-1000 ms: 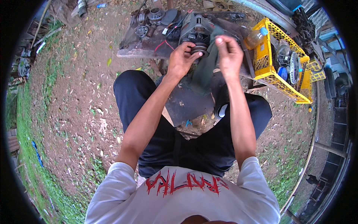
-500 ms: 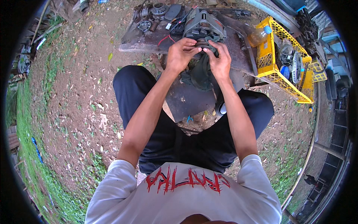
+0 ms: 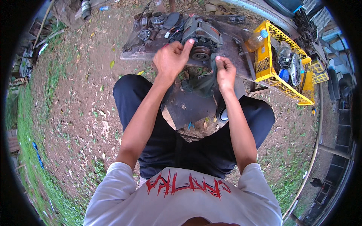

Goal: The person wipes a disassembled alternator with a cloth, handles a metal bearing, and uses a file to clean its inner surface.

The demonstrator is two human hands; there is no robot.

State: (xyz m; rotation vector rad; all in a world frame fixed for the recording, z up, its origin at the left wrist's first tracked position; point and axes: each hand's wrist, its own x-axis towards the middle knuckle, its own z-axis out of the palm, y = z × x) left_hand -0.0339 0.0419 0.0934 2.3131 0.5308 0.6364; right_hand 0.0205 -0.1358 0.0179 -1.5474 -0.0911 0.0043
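Head view: your right hand (image 3: 226,74) pinches the dark green cloth (image 3: 200,86), which hangs at the near side of the metal machine (image 3: 203,30). Your left hand (image 3: 169,62), near-left of the machine's grooved pulley (image 3: 201,53), is half-curled; cannot tell whether it grips anything. Machine rests on a dark board (image 3: 233,47); left of it, a round bearing (image 3: 144,35); right of it, a capped bottle (image 3: 256,41) and yellow crate (image 3: 268,56).

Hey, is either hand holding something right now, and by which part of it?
The right hand seems to pinch the dark green cloth by its upper right edge. Whether the curled left hand holds anything cannot be told.
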